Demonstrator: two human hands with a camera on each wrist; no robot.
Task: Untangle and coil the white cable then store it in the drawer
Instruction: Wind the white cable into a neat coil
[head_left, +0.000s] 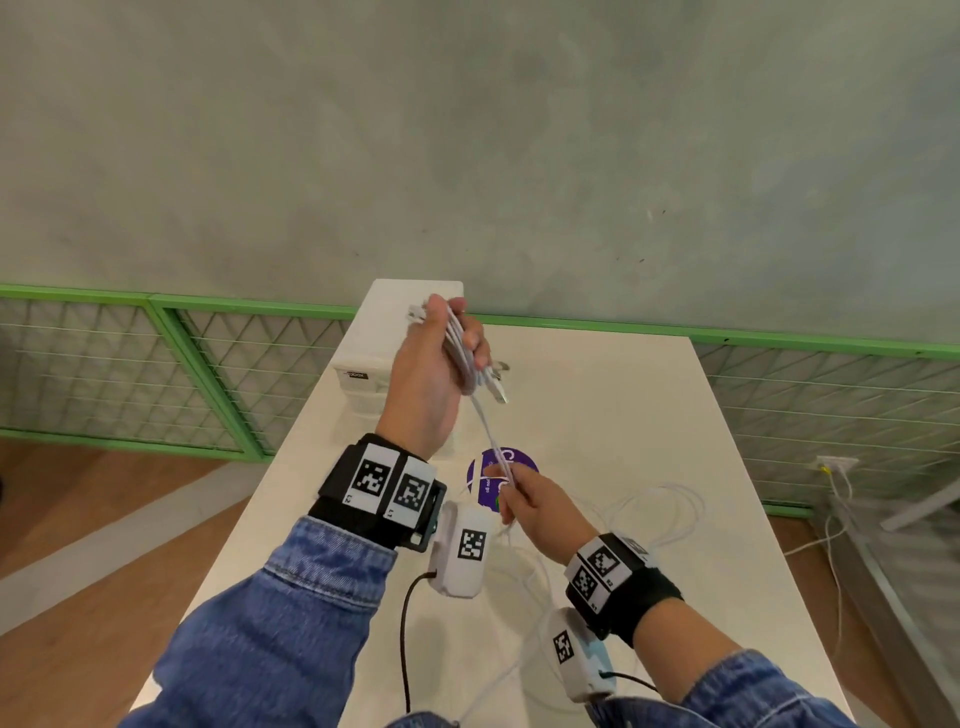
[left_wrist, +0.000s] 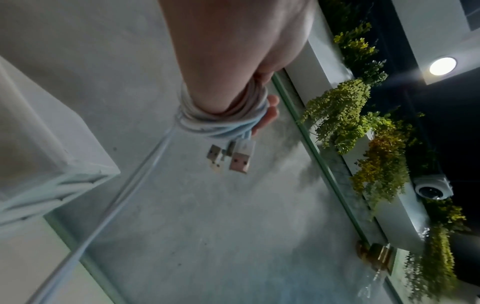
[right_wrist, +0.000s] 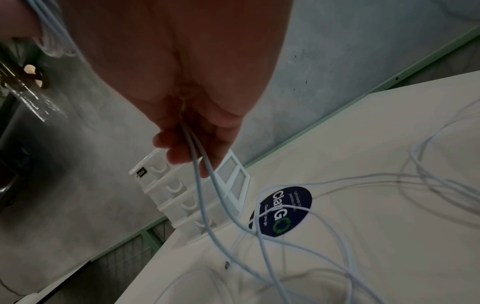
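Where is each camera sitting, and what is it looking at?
Head: worn high, looking down at the white table, both hands and denim sleeves.
Left wrist: looks along the left hand at the white cable wound round it, wall behind.
Right wrist: looks along the right hand pinching cable strands, down at the table.
Shared: head and right wrist views both show the purple sticker and drawer unit.
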